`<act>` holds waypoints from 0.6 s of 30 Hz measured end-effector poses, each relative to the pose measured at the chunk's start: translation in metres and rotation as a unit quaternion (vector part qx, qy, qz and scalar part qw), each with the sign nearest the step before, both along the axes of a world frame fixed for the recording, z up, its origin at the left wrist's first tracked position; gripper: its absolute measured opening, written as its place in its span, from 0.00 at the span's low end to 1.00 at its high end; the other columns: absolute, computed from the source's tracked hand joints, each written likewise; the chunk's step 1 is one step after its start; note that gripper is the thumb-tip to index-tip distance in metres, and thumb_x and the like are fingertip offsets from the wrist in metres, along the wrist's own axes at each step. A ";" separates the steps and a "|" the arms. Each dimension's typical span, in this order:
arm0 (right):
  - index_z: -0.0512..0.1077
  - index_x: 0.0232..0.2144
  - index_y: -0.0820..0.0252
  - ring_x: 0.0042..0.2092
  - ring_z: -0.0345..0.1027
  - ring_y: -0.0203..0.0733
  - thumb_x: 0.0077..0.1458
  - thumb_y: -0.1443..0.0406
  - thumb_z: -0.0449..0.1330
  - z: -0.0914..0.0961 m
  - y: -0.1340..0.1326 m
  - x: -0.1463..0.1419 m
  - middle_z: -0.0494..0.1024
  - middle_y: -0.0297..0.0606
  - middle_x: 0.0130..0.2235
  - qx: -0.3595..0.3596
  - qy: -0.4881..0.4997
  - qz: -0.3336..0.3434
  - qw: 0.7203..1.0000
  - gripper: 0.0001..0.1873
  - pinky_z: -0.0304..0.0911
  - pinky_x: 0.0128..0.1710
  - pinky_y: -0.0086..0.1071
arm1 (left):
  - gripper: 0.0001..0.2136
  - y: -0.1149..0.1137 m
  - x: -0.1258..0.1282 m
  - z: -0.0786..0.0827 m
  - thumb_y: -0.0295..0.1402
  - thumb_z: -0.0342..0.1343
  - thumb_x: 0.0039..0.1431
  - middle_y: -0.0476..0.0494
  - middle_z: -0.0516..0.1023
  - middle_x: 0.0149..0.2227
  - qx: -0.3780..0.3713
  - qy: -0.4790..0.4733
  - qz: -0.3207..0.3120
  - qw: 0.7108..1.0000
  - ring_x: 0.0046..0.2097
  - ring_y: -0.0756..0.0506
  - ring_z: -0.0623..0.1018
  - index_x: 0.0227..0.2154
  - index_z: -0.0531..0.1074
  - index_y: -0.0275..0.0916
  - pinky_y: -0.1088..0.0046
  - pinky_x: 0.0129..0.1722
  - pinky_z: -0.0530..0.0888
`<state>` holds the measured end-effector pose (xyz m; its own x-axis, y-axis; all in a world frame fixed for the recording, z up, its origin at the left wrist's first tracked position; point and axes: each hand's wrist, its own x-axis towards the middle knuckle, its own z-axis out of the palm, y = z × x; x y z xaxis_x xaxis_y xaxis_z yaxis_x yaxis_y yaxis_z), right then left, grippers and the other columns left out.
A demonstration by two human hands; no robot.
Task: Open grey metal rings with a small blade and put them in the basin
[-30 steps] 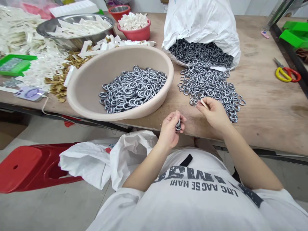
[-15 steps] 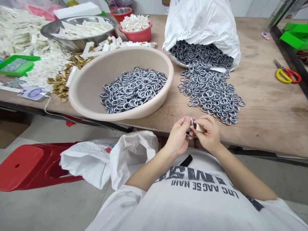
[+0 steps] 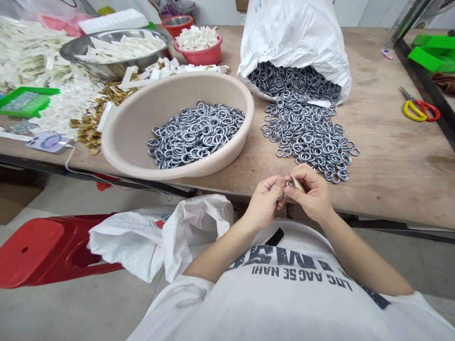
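Observation:
At the table's front edge my hands meet, fingers nearly touching. My left hand (image 3: 263,202) is closed on a grey metal ring, mostly hidden by the thumb and fingers. My right hand (image 3: 313,193) pinches a small pale flat piece (image 3: 297,183) against the ring; its exact kind is hard to make out. Just beyond my hands lies a loose pile of grey metal rings (image 3: 313,137), spilling from the mouth of a white sack (image 3: 295,33). To the left stands a large beige basin (image 3: 122,128) with many similar rings (image 3: 199,135) in it.
Scissors (image 3: 419,109) with red and yellow handles lie at the right. A steel bowl (image 3: 117,64) and a red bowl (image 3: 204,56) of white pieces stand at the back left. Below the table are a red stool (image 3: 31,246) and a white bag (image 3: 199,213).
My right fingers have turned the pale piece and brought it closer to the ring. The ring has become more hidden between the fingers. The camera view has shifted slightly.

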<state>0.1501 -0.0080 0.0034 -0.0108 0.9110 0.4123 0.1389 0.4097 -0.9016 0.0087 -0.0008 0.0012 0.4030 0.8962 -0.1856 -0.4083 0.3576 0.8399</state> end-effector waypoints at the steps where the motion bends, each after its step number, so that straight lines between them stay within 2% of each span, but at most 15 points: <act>1: 0.74 0.34 0.55 0.35 0.65 0.39 0.55 0.55 0.67 0.000 0.001 -0.001 0.69 0.33 0.33 -0.022 0.010 0.005 1.000 0.12 0.63 0.37 0.34 | 0.23 0.000 0.000 -0.001 0.53 0.63 0.52 0.54 0.63 0.21 0.009 0.007 0.004 1.000 0.20 0.57 0.60 0.25 0.67 0.36 0.81 0.19 0.56; 3: 0.73 0.34 0.56 0.33 0.65 0.38 0.57 0.53 0.64 0.002 0.002 -0.001 0.70 0.32 0.31 -0.068 0.013 0.016 0.997 0.13 0.62 0.34 0.32 | 0.22 0.000 -0.001 0.000 0.52 0.62 0.54 0.53 0.63 0.22 0.012 0.013 0.010 1.000 0.20 0.57 0.61 0.24 0.67 0.36 0.81 0.19 0.57; 5: 0.72 0.36 0.57 0.32 0.65 0.37 0.59 0.51 0.62 0.006 0.000 0.001 0.71 0.33 0.31 -0.084 -0.030 0.006 0.996 0.15 0.60 0.32 0.32 | 0.23 0.001 -0.002 0.001 0.53 0.61 0.55 0.53 0.63 0.22 0.004 0.009 0.017 1.000 0.20 0.57 0.61 0.23 0.65 0.36 0.80 0.19 0.57; 8: 0.71 0.34 0.58 0.32 0.64 0.37 0.63 0.50 0.57 0.012 -0.008 0.003 0.71 0.34 0.30 -0.015 -0.174 -0.021 0.984 0.18 0.56 0.33 0.32 | 0.24 0.002 -0.003 0.005 0.54 0.60 0.55 0.53 0.62 0.21 -0.004 0.003 0.031 0.999 0.20 0.56 0.60 0.23 0.64 0.36 0.80 0.19 0.57; 11: 0.69 0.28 0.59 0.30 0.61 0.36 0.65 0.50 0.54 0.016 -0.016 0.003 0.68 0.34 0.28 0.048 -0.298 -0.034 0.953 0.21 0.51 0.31 0.32 | 0.24 0.003 -0.004 0.008 0.54 0.62 0.54 0.54 0.61 0.20 -0.006 -0.002 0.048 0.999 0.20 0.56 0.60 0.23 0.64 0.36 0.80 0.18 0.57; 14: 0.67 0.25 0.59 0.29 0.60 0.35 0.65 0.51 0.55 0.017 -0.020 0.000 0.67 0.33 0.26 0.063 -0.355 -0.053 0.931 0.22 0.49 0.30 0.32 | 0.24 0.004 -0.003 0.008 0.54 0.63 0.52 0.54 0.61 0.21 -0.011 -0.002 0.052 0.999 0.21 0.56 0.59 0.22 0.64 0.36 0.80 0.18 0.57; 18: 0.67 0.25 0.59 0.28 0.59 0.35 0.65 0.51 0.55 0.017 -0.019 -0.002 0.67 0.33 0.26 0.073 -0.372 -0.050 0.924 0.22 0.48 0.30 0.32 | 0.24 0.003 -0.005 0.006 0.54 0.61 0.53 0.54 0.61 0.21 -0.011 0.002 0.045 0.999 0.21 0.56 0.58 0.23 0.64 0.37 0.80 0.18 0.56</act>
<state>0.1477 -0.0273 0.0208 -0.2595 0.8580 0.4433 0.7415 0.4711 -0.4777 0.0039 0.0027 0.0068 0.3195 0.9248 -0.2067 -0.4368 0.3373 0.8339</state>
